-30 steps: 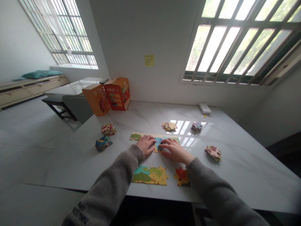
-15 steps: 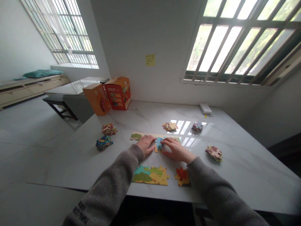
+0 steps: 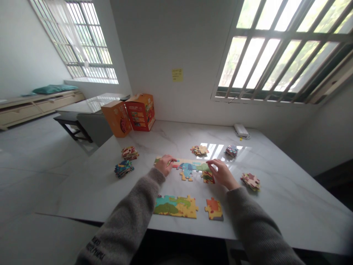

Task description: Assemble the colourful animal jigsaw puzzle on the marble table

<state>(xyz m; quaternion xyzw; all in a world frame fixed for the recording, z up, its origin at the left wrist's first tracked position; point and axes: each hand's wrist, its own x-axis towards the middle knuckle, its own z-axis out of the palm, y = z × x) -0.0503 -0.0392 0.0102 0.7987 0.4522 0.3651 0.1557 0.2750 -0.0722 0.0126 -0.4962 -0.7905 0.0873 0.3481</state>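
Observation:
A partly joined jigsaw puzzle (image 3: pixel 187 170) with a blue elephant lies flat on the table between my hands. My left hand (image 3: pixel 164 165) rests over its left end, fingers bent and a gap showing by the thumb. At the right end, my right hand (image 3: pixel 222 174) has its fingertips at the upper edge, thumb apart from the fingers. Below the right fingertips, a piece with red and green (image 3: pixel 208 176) juts down from the strip. Closer to me lie a joined section with a green crocodile (image 3: pixel 176 207) and a separate orange animal section (image 3: pixel 214 209).
Stacks of puzzle pieces sit left (image 3: pixel 124 168), upper left (image 3: pixel 129 152), behind (image 3: pixel 199 150), back right (image 3: pixel 231 151) and right (image 3: pixel 250 181). Two orange-red boxes (image 3: pixel 140 112) stand at the back left. A white device with a cable (image 3: pixel 241 130) lies by the wall.
My hands have moved apart from the middle of the puzzle towards its two ends, uncovering the elephant and the red-and-green piece. The sections near me lie where they were.

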